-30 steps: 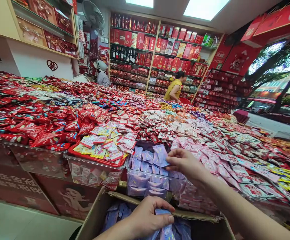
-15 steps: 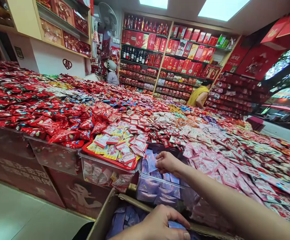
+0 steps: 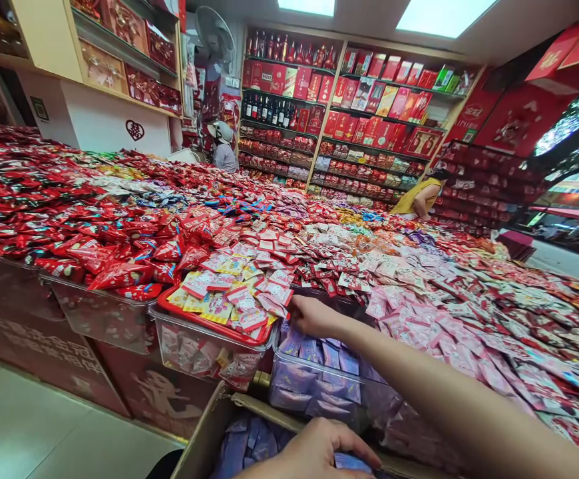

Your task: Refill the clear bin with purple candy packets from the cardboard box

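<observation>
My right hand (image 3: 310, 317) reaches over the back left of a clear plastic bin (image 3: 314, 371) filled with purple candy packets (image 3: 340, 360). Its fingers are curled down beside the edge of the red tray (image 3: 176, 307); what they pinch is hidden. Low in the view, my left hand (image 3: 319, 447) is inside an open cardboard box (image 3: 200, 432) that holds more purple packets (image 3: 257, 440). Its fingers and thumb curve around one purple packet (image 3: 348, 461), which shows between them.
Yellow and pink packets (image 3: 222, 301) lie on the red tray. Red packets (image 3: 120, 266) heap up leftward, pink ones (image 3: 429, 326) rightward. Farther back, a person in yellow (image 3: 416, 197) and a helmeted person (image 3: 223, 150) stand before shelves (image 3: 314, 126) of boxes and bottles.
My right hand has moved left and slightly down, from the purple packets to the red tray's edge. My left hand stays nearly still. The person in yellow has shifted right.
</observation>
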The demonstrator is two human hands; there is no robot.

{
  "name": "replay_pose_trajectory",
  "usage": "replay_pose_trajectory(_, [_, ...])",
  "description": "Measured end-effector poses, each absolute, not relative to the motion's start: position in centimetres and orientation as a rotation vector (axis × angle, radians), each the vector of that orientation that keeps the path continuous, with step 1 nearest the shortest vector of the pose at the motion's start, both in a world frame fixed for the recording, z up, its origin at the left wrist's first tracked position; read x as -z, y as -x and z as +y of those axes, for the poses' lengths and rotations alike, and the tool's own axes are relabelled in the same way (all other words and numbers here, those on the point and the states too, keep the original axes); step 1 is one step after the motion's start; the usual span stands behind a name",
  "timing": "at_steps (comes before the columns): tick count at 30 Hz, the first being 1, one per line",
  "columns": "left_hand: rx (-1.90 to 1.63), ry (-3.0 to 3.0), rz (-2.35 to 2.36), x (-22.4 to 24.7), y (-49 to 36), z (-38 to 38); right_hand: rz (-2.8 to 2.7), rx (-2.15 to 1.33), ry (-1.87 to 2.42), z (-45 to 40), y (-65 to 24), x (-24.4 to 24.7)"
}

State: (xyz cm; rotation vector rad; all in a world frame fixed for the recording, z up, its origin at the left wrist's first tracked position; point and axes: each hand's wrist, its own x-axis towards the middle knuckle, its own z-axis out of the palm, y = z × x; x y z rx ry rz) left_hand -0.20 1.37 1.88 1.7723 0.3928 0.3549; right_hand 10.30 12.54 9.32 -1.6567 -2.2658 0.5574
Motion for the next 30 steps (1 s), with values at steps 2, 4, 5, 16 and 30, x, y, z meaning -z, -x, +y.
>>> replay_pose_trajectory(2, [-0.373, -1.789, 0.357, -1.6, 0.1, 1.5, -2.251, -0.501, 1.668, 12.6, -10.2, -8.9])
replay_pose_trajectory(4, [-0.382, -1.795, 0.333, -1.5, 0.1, 1.5, -2.222, -0.456, 1.706, 12.6, -10.3, -8.6])
replay_pose_trajectory(5, [-0.383, -1.797, 0.331, -1.5, 0.1, 1.5, -2.217, -0.445, 1.721, 12.6, -10.4, -8.5])
replay_pose_trajectory(16, [-0.44, -1.851, 0.237, -1.0, -0.1, 1.9, -2.36, -0.314, 1.755, 12.6, -9.3, -8.3])
replay_pose_trajectory(30, [-0.45, -1.881, 0.258, -0.8, -0.2, 1.8, -2.268, -0.24, 2.057, 12.6, -13.4, -8.0])
